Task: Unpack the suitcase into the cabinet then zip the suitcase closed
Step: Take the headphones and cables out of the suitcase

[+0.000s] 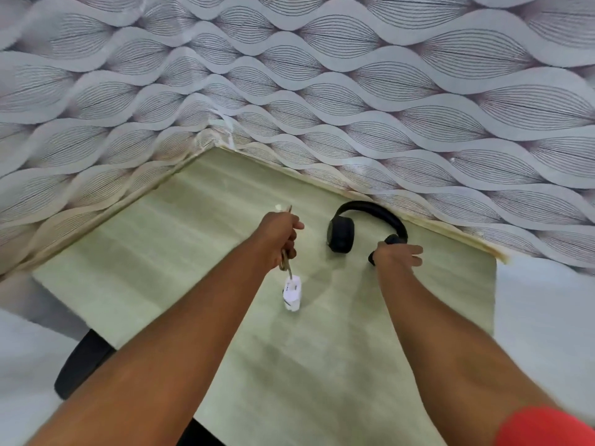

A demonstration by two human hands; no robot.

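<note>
So both arms are reaching out over a pale green wood-grain surface (225,194) tucked into a corner of wavy-patterned wallpaper (354,75). The left hand (279,237) is fisted around a coiled cable, with a white charger plug (292,292) dangling below it. The right hand (396,255) grips one earcup of the black headphones (341,235), which sit on the surface just beside the wall. There's a red sleeve (544,428) bottom right
</note>
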